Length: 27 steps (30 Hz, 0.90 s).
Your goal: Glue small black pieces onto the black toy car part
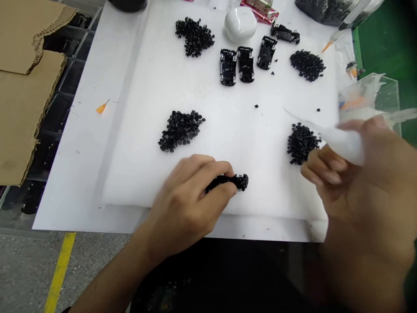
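My left hand (189,200) grips a small black plastic frame (239,181) and holds it down on the white foam pad (156,87) near its front edge. My right hand (355,174) is raised at the right and blurred; it holds a white translucent glue syringe (342,141) whose thin tip points left, above a pile of small black square pieces (301,143). Another pile of black pieces (180,129) lies just beyond my left hand.
Three black frames (246,64) lie in a row at the back, a fourth (285,33) beside them. Two more black piles (194,37) (307,64), a white rounded case (240,22), an orange needle tip (102,107), cardboard sheets (22,100) at left, a clear container (371,98) at right.
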{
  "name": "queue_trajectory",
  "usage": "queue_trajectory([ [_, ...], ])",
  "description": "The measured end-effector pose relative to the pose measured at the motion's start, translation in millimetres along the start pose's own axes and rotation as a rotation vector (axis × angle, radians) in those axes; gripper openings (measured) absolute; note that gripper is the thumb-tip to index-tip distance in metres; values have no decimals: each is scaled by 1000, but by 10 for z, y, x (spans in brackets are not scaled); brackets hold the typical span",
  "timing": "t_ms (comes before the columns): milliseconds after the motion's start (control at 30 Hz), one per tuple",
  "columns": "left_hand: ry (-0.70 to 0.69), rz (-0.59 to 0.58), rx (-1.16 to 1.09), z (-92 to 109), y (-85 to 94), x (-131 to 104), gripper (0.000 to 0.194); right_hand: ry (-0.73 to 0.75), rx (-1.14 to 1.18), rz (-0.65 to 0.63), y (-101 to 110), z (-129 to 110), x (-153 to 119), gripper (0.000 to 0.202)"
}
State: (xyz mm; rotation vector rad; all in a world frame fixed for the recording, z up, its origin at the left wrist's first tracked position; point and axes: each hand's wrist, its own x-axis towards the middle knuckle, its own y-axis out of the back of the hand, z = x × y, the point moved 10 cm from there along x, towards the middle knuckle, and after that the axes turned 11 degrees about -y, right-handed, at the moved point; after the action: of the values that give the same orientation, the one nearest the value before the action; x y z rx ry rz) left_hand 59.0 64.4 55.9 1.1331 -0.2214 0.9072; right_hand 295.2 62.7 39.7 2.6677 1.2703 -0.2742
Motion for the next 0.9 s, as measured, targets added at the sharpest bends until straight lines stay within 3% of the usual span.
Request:
queue_trajectory([
  [100,2,2,20,0,10,-8,13,263,-254,-72,-244,-252,75,25],
  [233,-25,-2,42,33,11,-23,18,429,-534,-190,-596,-227,164,20],
  [300,-58,-26,49,64,-6,-29,25,457,-629,-166,-642,-172,168,27],
  [433,-131,-90,52,128,-57,-37,32,513,-731,-149,-566,-187,41,64],
  [500,-147,-112,76,137,-76,-35,31,615,-650,-68,-335,-381,-14,61],
  [600,-171,-115,98,142,-90,-25,28,775,-514,240,327,-723,53,30],
  [700,-202,-98,113,147,-92,-20,31,734,-562,531,1014,-819,357,20],
  [800,-230,-99,123,153,-100,-29,35,656,-529,589,1426,-705,665,23],
  [900,-226,-96,113,152,-93,-31,38,608,-472,518,1464,-543,870,31],
])
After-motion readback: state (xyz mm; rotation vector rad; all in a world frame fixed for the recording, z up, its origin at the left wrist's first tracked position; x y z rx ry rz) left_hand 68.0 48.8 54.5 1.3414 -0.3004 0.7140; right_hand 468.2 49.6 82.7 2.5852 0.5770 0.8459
